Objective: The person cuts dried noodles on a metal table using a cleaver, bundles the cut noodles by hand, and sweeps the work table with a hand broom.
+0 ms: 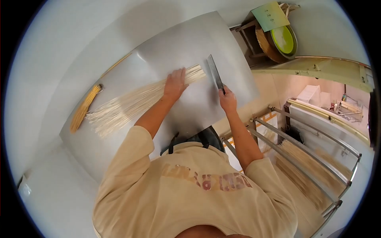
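A long bundle of thin pale dried noodles (131, 101) lies slantwise across the metal table (178, 43), fanned loosely at its left end and drawn together at its right end. My left hand (174, 84) rests flat on top of the bundle near the right end, fingers stretched out. The noodle ends stick out past my fingertips. To the right of them, my right hand (228, 100) is closed round the handle of a long rectangular-bladed knife (214, 71). Its blade points away from me and is apart from the noodles.
A straw hand brush (85, 109) lies at the table's left, with a thin stick (116, 64) along the back edge. At the right, noodles hang on a metal rack (305, 148). A green basin (283, 39) stands beyond the table's far right corner.
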Tool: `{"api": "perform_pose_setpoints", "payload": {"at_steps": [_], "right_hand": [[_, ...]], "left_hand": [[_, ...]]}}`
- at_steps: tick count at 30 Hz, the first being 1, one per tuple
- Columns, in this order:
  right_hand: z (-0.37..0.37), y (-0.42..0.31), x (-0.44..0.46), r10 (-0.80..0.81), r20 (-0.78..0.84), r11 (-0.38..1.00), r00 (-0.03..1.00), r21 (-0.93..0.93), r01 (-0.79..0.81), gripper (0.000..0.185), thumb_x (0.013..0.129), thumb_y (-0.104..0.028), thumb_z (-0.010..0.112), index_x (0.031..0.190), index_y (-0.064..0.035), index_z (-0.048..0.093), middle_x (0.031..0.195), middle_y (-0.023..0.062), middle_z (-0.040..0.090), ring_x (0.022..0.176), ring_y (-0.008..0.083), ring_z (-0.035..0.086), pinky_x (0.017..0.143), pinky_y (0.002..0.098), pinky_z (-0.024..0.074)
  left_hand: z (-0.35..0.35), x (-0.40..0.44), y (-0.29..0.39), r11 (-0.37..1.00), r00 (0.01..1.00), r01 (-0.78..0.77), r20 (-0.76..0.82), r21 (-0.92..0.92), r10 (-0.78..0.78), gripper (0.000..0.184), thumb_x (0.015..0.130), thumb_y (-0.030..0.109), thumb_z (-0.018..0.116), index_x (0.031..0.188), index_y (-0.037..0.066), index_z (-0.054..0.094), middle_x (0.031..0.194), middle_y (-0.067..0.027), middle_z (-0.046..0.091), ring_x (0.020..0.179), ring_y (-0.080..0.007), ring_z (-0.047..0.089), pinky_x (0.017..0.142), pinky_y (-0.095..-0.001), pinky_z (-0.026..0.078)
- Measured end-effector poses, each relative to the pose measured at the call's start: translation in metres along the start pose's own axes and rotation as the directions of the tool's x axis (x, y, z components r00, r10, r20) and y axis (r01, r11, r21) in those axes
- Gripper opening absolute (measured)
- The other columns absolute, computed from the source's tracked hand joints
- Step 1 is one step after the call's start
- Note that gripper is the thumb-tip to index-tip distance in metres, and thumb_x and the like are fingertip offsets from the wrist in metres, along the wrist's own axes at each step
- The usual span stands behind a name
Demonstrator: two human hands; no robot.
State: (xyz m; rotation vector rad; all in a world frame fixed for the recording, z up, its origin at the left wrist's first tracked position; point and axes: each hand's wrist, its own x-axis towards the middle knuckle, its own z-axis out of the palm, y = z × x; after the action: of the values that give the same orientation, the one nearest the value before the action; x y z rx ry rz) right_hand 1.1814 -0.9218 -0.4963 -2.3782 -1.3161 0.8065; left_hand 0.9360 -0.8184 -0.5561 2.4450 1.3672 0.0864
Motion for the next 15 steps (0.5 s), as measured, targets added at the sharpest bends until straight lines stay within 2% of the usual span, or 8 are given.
{"api": "perform_pose_setpoints", "payload": {"at_steps": [2, 3, 5, 9, 13, 15], "right_hand": [[-0.001, -0.003, 0.004, -0.038, -0.013, 0.999, 0.999, -0.016, 0.037, 0.037, 0.094, -0.029, 0.056, 0.128, -0.0178, 0.064, 0.088, 0.0209, 0.069, 0.085, 0.0412, 0.066, 0.077, 0.0500, 0.0515], [-0.001, -0.003, 0.008, -0.036, -0.016, 0.999, 0.999, -0.009, 0.036, 0.037, 0.094, -0.029, 0.056, 0.128, -0.0178, 0.064, 0.088, 0.0209, 0.069, 0.085, 0.0412, 0.066, 0.077, 0.0500, 0.0515], [0.000, -0.003, 0.020, -0.070, -0.011, 0.997, 0.998, -0.040, 0.069, 0.038, 0.094, -0.029, 0.056, 0.129, -0.0177, 0.064, 0.090, 0.0205, 0.070, 0.087, 0.0411, 0.066, 0.080, 0.0496, 0.0522], [-0.005, -0.011, 0.038, -0.102, -0.021, 0.993, 0.995, -0.058, 0.101, 0.039, 0.094, -0.028, 0.055, 0.130, -0.0179, 0.063, 0.092, 0.0200, 0.070, 0.088, 0.0407, 0.067, 0.081, 0.0503, 0.0524], [-0.009, -0.012, 0.047, -0.125, 0.020, 0.988, 0.992, -0.090, 0.126, 0.041, 0.093, -0.026, 0.056, 0.132, -0.0187, 0.062, 0.092, 0.0196, 0.070, 0.087, 0.0393, 0.067, 0.081, 0.0494, 0.0530], [-0.013, -0.010, 0.048, -0.158, 0.014, 0.983, 0.987, -0.096, 0.159, 0.041, 0.092, -0.025, 0.056, 0.133, -0.0190, 0.062, 0.091, 0.0195, 0.070, 0.086, 0.0389, 0.067, 0.081, 0.0490, 0.0533]], "left_hand": [[-0.004, 0.007, 0.004, 1.000, 0.999, -0.014, 0.035, 0.013, 0.014, 0.074, 0.085, 0.033, 0.073, 0.144, -0.001, 0.044, 0.129, -0.0113, 0.053, 0.121, -0.0269, 0.050, 0.099, -0.0410, 0.045], [0.003, 0.011, 0.004, 1.000, 0.999, -0.018, 0.036, 0.020, 0.018, 0.074, 0.085, 0.033, 0.073, 0.144, -0.001, 0.044, 0.129, -0.0113, 0.053, 0.121, -0.0269, 0.050, 0.099, -0.0410, 0.045], [0.024, 0.021, 0.003, 0.997, 0.989, -0.074, -0.127, 0.003, 0.074, 0.059, 0.087, 0.025, 0.071, 0.136, -0.002, 0.052, 0.122, -0.0110, 0.055, 0.116, -0.0276, 0.052, 0.095, -0.0398, 0.047], [0.028, 0.046, 0.020, 0.996, 0.988, -0.085, -0.127, -0.001, 0.084, 0.050, 0.089, 0.018, 0.067, 0.133, -0.004, 0.055, 0.115, -0.0109, 0.056, 0.108, -0.0270, 0.054, 0.090, -0.0378, 0.048], [0.027, 0.065, 0.034, 0.994, 0.978, -0.097, -0.181, 0.049, 0.104, 0.051, 0.086, 0.018, 0.066, 0.130, -0.006, 0.055, 0.111, -0.0118, 0.057, 0.106, -0.0282, 0.054, 0.085, -0.0380, 0.047], [0.023, 0.066, 0.041, 1.000, 0.997, -0.026, -0.071, 0.016, 0.027, 0.054, 0.090, 0.020, 0.065, 0.136, -0.005, 0.051, 0.118, -0.0113, 0.055, 0.112, -0.0275, 0.052, 0.092, -0.0396, 0.047]]}}
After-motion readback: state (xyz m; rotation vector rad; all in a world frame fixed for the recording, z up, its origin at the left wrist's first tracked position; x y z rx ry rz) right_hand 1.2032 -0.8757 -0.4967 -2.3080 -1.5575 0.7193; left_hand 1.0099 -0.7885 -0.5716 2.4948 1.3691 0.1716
